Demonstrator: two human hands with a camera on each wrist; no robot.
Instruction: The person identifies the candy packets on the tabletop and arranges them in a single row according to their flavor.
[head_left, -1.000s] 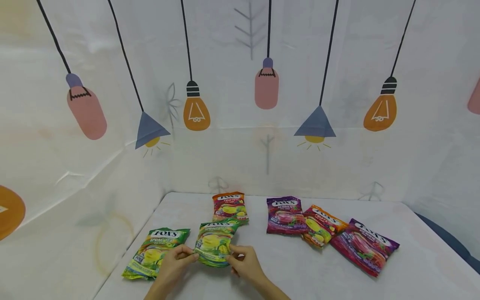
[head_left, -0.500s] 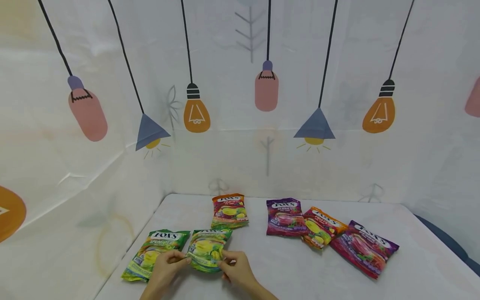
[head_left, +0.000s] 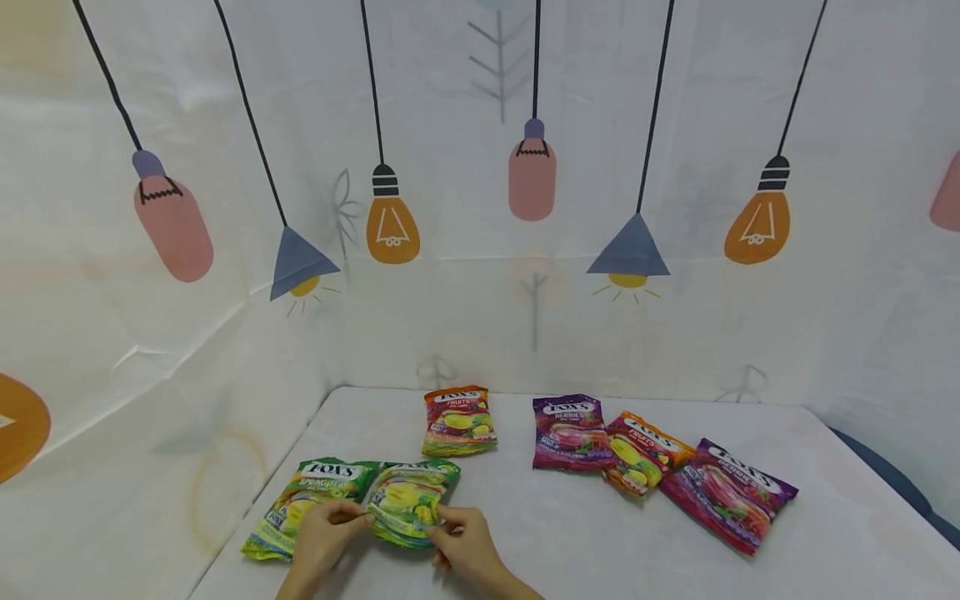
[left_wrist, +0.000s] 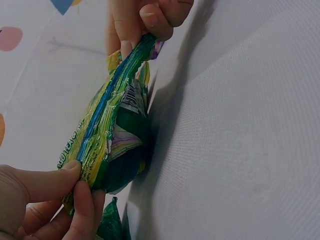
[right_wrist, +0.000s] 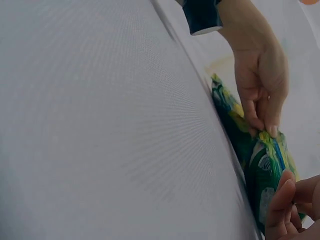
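A green and yellow bag of Fox's Spring Tea candy [head_left: 405, 502] is held by its near edge between both hands, its near edge tilted up off the table in the wrist views. My left hand [head_left: 324, 537] pinches the near left corner between thumb and fingers, seen closely in the left wrist view beside the bag [left_wrist: 117, 125]. My right hand [head_left: 467, 546] pinches the near right corner. A second green Spring Tea candy bag [head_left: 287, 518] lies directly to the left, partly covered by my left hand. In the head view the two green bags meet at their sides.
Behind the green bags lies an orange-red Fox's Fruits bag [head_left: 459, 423]. Toward the right, a purple Berries bag [head_left: 572, 433], another Fruits bag [head_left: 643, 454] and another Berries bag [head_left: 729, 497] lie in a touching row. A patterned white curtain [head_left: 480, 325] stands behind the white table [head_left: 600, 550].
Both hands have moved left and nearer with the green candy bag. It no longer overlaps the orange-red Fruits bag and now lies alongside the other green bag. The other bags have not moved.
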